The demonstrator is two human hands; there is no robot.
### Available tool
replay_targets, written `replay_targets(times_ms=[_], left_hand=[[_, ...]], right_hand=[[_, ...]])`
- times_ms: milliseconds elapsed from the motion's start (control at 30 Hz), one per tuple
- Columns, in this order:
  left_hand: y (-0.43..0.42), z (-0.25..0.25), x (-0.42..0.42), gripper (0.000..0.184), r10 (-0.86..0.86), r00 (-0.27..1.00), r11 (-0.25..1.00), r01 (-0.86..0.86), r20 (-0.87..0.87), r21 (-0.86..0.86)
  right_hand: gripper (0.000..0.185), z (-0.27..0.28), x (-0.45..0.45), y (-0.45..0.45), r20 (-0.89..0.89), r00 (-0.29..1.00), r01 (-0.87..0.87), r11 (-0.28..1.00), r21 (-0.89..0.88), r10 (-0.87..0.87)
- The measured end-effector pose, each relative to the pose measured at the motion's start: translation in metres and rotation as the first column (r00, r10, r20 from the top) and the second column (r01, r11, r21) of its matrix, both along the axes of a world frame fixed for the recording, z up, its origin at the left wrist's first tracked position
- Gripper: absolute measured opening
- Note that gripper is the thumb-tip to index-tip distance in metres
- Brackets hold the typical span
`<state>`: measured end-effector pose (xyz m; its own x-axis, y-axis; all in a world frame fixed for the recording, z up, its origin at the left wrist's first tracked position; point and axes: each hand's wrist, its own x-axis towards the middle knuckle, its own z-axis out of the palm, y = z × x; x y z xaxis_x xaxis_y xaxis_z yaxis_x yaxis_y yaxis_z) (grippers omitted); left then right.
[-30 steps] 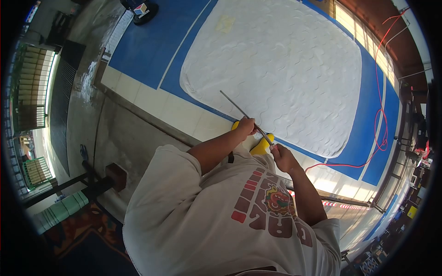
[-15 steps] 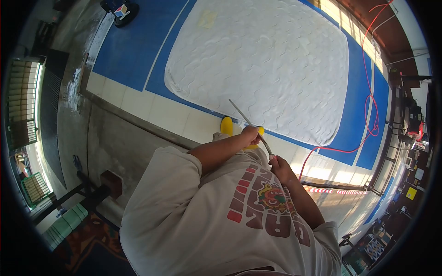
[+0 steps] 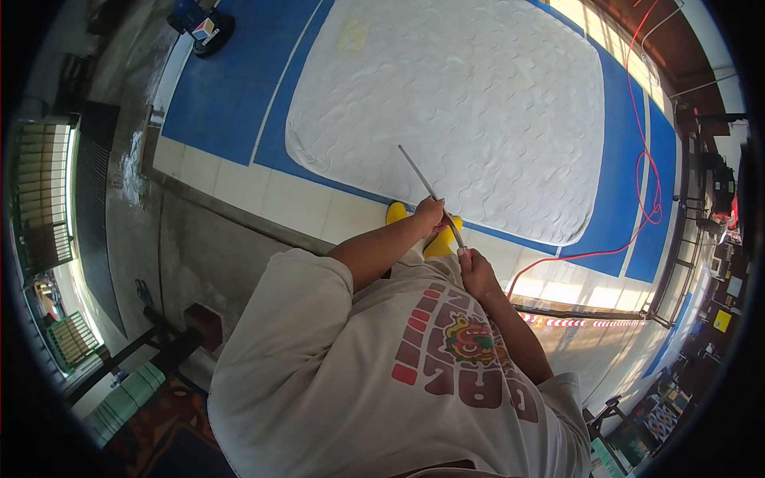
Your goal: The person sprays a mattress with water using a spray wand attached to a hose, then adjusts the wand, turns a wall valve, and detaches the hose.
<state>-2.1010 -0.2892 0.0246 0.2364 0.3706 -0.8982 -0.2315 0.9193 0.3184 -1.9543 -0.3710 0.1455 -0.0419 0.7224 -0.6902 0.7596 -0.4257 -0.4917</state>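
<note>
A thin grey rod (image 3: 416, 171) slants across in front of my body, its far tip over the white quilted mattress (image 3: 446, 95). My left hand (image 3: 430, 214) is closed around the rod's middle. Lower and to the right, my right hand (image 3: 476, 272) grips its near end, close to my shirt. I cannot tell the exact kind of rod. Yellow boots (image 3: 442, 241) are on my feet, at the mattress's near edge.
The mattress lies on blue flooring (image 3: 215, 103) bordered by pale tiles (image 3: 295, 203). A red hose (image 3: 590, 256) runs along the right side. A dark blue machine (image 3: 203, 30) stands at the upper left. A dark block (image 3: 203, 325) is at lower left.
Both hands have shifted slightly up in view with the rod, and its tip now reaches farther over the mattress. More of the yellow boots shows.
</note>
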Motion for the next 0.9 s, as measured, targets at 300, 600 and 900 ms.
replay_targets(times_ms=[300,600,900], left_hand=[[0.01,0.021,-0.001,0.02,0.19,0.98,0.964,-0.197,0.059,0.176],[-0.017,-0.008,-0.002,0.02,-0.153,0.984,0.984,0.143,0.091,0.101],[-0.042,-0.009,-0.113,0.049,0.171,0.973,0.985,-0.169,-0.154,0.027]], right_hand=[[0.044,0.006,-0.002,0.013,-0.035,0.999,-0.03,0.996,0.08,0.033],[0.051,-0.016,0.03,0.012,0.029,0.999,0.032,0.999,-0.03,-0.031],[0.054,-0.046,-0.006,0.084,0.029,1.0,0.008,0.987,0.161,-0.013]])
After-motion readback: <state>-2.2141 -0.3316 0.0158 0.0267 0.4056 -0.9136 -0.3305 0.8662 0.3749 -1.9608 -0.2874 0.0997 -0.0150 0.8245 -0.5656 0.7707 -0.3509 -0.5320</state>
